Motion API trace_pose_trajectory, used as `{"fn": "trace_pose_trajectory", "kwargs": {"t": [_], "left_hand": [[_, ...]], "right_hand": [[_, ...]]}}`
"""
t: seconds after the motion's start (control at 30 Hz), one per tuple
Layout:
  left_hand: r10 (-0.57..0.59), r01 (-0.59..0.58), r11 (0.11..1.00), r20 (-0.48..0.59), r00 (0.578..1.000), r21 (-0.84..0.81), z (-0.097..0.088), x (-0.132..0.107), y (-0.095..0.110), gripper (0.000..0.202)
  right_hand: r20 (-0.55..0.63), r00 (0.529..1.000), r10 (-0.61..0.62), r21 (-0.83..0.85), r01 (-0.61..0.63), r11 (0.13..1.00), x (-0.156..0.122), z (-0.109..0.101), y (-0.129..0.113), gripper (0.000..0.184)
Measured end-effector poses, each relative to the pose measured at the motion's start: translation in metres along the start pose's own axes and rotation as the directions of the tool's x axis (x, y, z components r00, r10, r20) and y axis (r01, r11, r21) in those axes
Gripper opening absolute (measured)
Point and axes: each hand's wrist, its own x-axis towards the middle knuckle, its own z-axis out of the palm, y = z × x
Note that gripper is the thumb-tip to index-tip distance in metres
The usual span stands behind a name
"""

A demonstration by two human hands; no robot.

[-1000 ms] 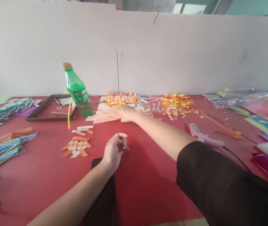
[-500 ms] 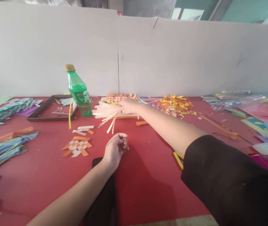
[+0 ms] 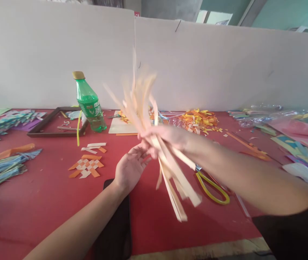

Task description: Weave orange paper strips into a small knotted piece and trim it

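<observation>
My right hand (image 3: pixel 168 135), blurred by motion, is closed round a bundle of cream paper strips (image 3: pixel 176 172). The strips fan out above the fist and hang below it. Just to the left, my left hand (image 3: pixel 129 169) is turned palm up, its fingers apart and partly curled, with the fingertips at the bundle beside the right hand. Whether they touch the strips I cannot tell. Beneath the left wrist lies a dark flat object like a phone (image 3: pixel 116 231). A small orange-and-white woven paper piece (image 3: pixel 86 165) rests left of that hand.
A green bottle (image 3: pixel 90 104) leans by a brown frame (image 3: pixel 53 135). Behind the strips lies a cream sheet (image 3: pixel 116 126). Orange and yellow scraps (image 3: pixel 199 119) are heaped farther right. Yellow-handled scissors (image 3: pixel 225 198) lie below the right forearm. Blue strips (image 3: pixel 5 169) lie at left.
My right hand has drawn back from the far side of the table, lifting the cream strips towards me. My left hand has risen slightly, its fingers now opened beside the bundle.
</observation>
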Motion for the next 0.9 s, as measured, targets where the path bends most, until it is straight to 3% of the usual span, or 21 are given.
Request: {"fn": "trace_pose_trajectory", "kwargs": {"t": [0.07,0.13,0.2,0.23,0.33,0.43,0.53,0.6,0.63,0.77,0.9], "left_hand": [[-0.121,0.114,0.992,0.154,0.981,0.052,0.004,-0.004,0.002,0.023],[-0.294,0.259,0.950,0.230,0.928,0.173,0.006,-0.007,0.001,0.040],[-0.391,0.329,0.899,0.190,0.901,0.288,0.008,-0.010,-0.002,0.045],[-0.394,0.333,0.887,0.145,0.908,0.321,0.009,-0.010,-0.004,0.044],[-0.295,0.285,0.904,-0.017,0.955,0.318,0.012,-0.010,-0.009,0.033],[-0.265,0.289,0.912,-0.118,0.957,0.291,0.016,-0.007,-0.012,0.018],[-0.278,0.301,0.917,-0.122,0.953,0.261,0.017,-0.005,-0.011,0.015],[-0.292,0.310,0.917,-0.105,0.951,0.251,0.015,-0.005,-0.010,0.020],[-0.303,0.318,0.913,-0.098,0.948,0.255,0.013,-0.006,-0.009,0.021],[-0.406,0.396,0.862,-0.037,0.913,0.316,0.004,-0.012,-0.011,0.024],[-0.490,0.435,0.810,0.046,0.871,0.393,0.003,-0.018,-0.014,0.030]], "right_hand": [[0.065,0.993,0.099,0.067,-0.103,0.992,-0.005,0.002,0.039,0.016],[0.042,0.989,0.140,0.104,-0.143,0.984,-0.007,0.006,0.069,0.023],[0.025,0.982,0.187,0.161,-0.189,0.969,-0.008,0.011,0.089,0.029],[0.018,0.977,0.212,0.188,-0.211,0.959,-0.008,0.014,0.097,0.031],[0.037,0.964,0.263,0.272,-0.263,0.926,-0.007,0.019,0.114,0.028],[0.131,0.961,0.245,0.326,-0.275,0.905,-0.011,0.018,0.126,0.024],[0.097,0.993,0.064,0.084,-0.072,0.994,-0.021,0.008,0.129,0.032],[-0.037,0.998,-0.043,-0.195,0.035,0.980,-0.027,-0.002,0.127,0.035],[-0.127,0.989,-0.081,-0.239,0.049,0.970,-0.028,-0.008,0.126,0.039],[-0.440,0.847,-0.297,-0.168,0.247,0.954,-0.023,-0.023,0.131,0.045],[-0.464,0.789,-0.402,-0.100,0.404,0.909,-0.012,-0.026,0.145,0.028]]}}
